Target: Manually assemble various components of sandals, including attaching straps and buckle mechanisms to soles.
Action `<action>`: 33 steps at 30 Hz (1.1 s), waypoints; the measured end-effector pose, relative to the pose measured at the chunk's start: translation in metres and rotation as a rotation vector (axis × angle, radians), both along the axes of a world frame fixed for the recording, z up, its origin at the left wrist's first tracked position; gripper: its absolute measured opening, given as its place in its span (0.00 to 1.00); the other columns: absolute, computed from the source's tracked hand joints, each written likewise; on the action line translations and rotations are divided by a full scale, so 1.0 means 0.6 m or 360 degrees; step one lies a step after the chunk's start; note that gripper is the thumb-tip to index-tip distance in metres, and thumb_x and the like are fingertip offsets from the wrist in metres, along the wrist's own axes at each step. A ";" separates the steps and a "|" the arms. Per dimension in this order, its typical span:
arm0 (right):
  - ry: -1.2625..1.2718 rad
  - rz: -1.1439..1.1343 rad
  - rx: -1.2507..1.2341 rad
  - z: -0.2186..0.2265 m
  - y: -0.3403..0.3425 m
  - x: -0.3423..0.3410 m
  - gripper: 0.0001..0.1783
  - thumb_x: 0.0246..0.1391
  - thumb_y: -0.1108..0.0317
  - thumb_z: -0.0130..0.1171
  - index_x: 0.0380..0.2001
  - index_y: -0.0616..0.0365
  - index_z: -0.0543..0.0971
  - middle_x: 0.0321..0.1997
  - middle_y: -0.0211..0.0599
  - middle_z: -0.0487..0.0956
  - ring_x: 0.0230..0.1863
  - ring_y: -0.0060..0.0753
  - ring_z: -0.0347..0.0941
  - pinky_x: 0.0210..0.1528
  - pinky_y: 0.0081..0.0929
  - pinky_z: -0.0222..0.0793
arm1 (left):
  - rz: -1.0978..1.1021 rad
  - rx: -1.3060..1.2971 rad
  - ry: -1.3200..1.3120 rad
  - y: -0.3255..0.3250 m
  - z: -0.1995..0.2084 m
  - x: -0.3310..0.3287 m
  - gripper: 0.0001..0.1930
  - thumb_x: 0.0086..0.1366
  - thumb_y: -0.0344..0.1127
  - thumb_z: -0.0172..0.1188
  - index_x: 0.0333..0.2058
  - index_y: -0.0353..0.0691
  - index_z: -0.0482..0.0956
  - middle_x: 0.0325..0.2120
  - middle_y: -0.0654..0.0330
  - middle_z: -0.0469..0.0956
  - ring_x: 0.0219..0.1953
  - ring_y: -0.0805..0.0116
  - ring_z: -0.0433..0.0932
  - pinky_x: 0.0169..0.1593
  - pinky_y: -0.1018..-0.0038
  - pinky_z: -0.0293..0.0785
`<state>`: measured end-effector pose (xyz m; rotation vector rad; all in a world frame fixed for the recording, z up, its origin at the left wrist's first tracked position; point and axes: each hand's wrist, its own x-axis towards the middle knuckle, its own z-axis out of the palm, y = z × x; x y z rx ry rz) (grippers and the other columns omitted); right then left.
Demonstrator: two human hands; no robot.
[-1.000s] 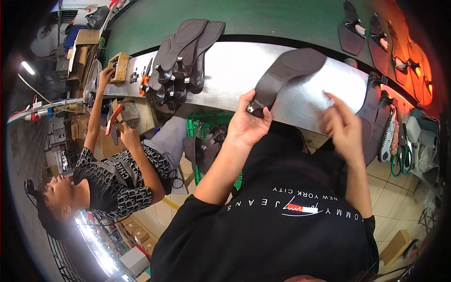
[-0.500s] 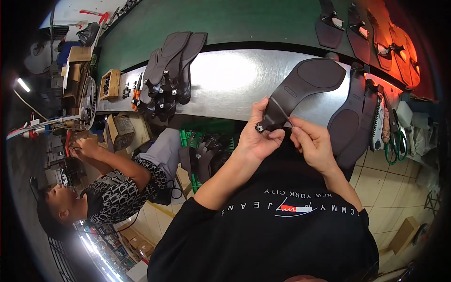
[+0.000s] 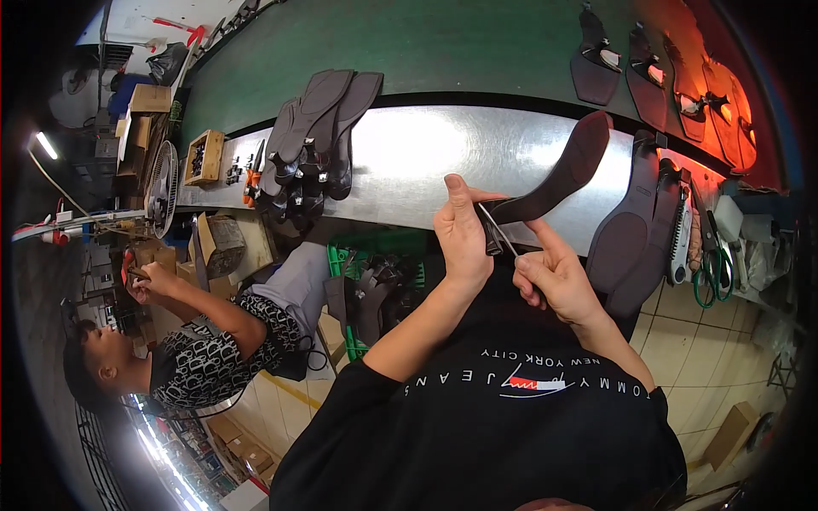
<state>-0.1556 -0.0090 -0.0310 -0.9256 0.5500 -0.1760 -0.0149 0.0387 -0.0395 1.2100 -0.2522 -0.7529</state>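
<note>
My left hand (image 3: 463, 237) grips the strap end of a dark brown sandal sole (image 3: 573, 157), its thumb pointing up. The sole is tilted on edge, its broad end rising away over the metal bench. In my right hand (image 3: 555, 277), a thin metal rod (image 3: 498, 228) is pinched between thumb and fingers. The rod slants across the sole's near end, beside my left palm; whether its tip touches the sole I cannot tell. To the right, more dark soles (image 3: 625, 234) overhang the bench edge. A pile of dark sandals (image 3: 311, 128) lies on the bench to the left.
Beyond the metal bench (image 3: 409, 140) runs a green belt (image 3: 460, 51), bearing sandals (image 3: 596, 64) near an orange glow. Green-handled scissors (image 3: 711, 264) and a utility knife (image 3: 681, 234) hang right. Left are orange-handled pliers (image 3: 254, 175), a fan (image 3: 162, 187), a green crate (image 3: 341, 255) and a seated co-worker (image 3: 213, 358).
The sole has been turned from face up to on edge, with my left hand rotating upright. My right hand has moved slightly down and left with the rod.
</note>
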 end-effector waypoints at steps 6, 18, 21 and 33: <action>-0.0248 -0.0151 0.0525 -0.013 -0.030 -0.006 0.26 0.63 0.65 0.49 0.62 0.60 0.60 0.17 0.28 0.66 0.12 0.17 0.59 0.12 0.14 0.53 | -0.0012 0.0031 0.0018 -0.003 -0.007 0.003 0.36 0.68 0.63 0.40 0.19 0.34 0.76 0.16 0.58 0.77 0.18 0.76 0.72 0.25 0.81 0.68; 0.0013 -0.0357 -0.1944 -0.015 -0.004 0.005 0.07 0.50 0.79 0.58 0.35 0.64 0.77 0.28 0.46 0.78 0.28 0.48 0.76 0.29 0.33 0.70 | -0.0007 0.0086 -0.0119 0.006 0.010 0.020 0.47 0.63 0.73 0.17 0.16 0.35 0.73 0.14 0.59 0.75 0.15 0.75 0.70 0.23 0.83 0.67; -0.0128 -0.0308 -0.1960 -0.018 0.002 0.003 0.07 0.53 0.79 0.56 0.36 0.64 0.77 0.31 0.44 0.80 0.26 0.42 0.77 0.28 0.29 0.71 | -0.0063 0.0125 -0.0084 0.005 0.020 0.021 0.46 0.62 0.74 0.19 0.16 0.37 0.71 0.14 0.60 0.74 0.14 0.75 0.69 0.22 0.83 0.66; 0.0079 -0.0388 -0.1770 -0.016 0.012 0.019 0.00 0.53 0.77 0.56 0.29 0.61 0.75 0.22 0.45 0.74 0.24 0.47 0.73 0.26 0.35 0.66 | -0.0330 -0.0095 0.1295 -0.017 0.024 0.026 0.30 0.59 0.73 0.45 0.16 0.52 0.62 0.13 0.69 0.65 0.11 0.75 0.57 0.17 0.80 0.52</action>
